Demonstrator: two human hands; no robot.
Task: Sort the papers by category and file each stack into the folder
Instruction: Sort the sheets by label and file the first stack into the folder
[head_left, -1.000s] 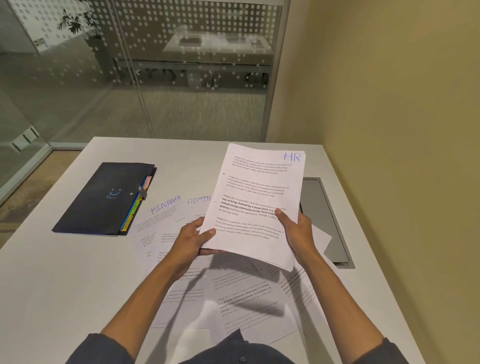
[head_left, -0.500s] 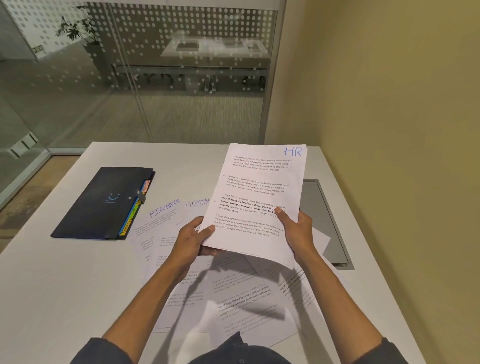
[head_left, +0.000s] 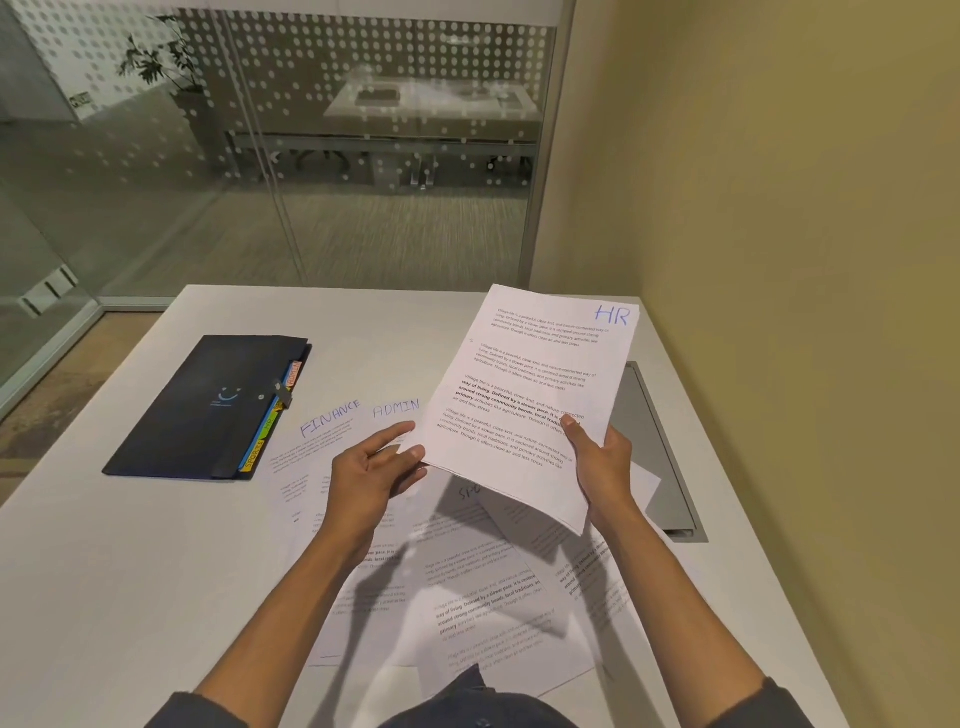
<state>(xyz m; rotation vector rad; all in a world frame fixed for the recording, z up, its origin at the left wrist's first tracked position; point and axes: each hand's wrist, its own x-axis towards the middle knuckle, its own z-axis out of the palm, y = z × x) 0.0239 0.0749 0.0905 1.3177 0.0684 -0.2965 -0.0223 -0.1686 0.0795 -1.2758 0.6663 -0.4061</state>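
The right hand (head_left: 602, 462) still grips the white HR-marked paper stack (head_left: 535, 395); the left hand (head_left: 371, 475) has released it, fingers (head_left: 400, 430) now extended.

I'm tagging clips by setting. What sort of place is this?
Most likely an office meeting room: a dotted glass partition, a white table with an expanding folder, and sheets headed HR, FINANCE.

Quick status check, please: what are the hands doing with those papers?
Right hand grips HR sheet; left hand open at its corner. Folder closed. Loose papers unsorted.
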